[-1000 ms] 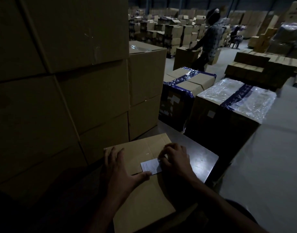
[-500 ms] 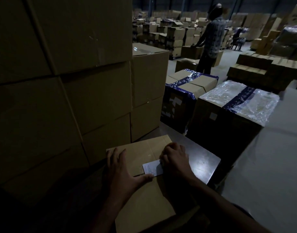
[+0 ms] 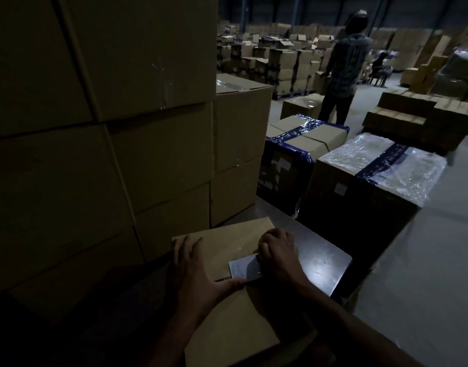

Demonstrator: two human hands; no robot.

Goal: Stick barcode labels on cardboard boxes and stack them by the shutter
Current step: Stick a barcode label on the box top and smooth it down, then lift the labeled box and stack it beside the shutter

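- Since before, only the far person [image 3: 346, 67] walks away; both hands stay.
- Left hand [image 3: 198, 271] lies spread on the box [image 3: 227, 321]; right hand [image 3: 277, 254], fingers curled, presses the label [image 3: 243, 267].
- Stacked boxes [image 3: 95, 128] stand close at left; the table [image 3: 323, 263] edge is right.

We note brown cardboard box [image 3: 227, 308] bearing white label [image 3: 244, 268]. Far right: brown carton [image 3: 304, 139] crossed by blue tape; neighbouring box [image 3: 360, 197] under clear glossy wrap [image 3: 365, 152], dark blue stripe.
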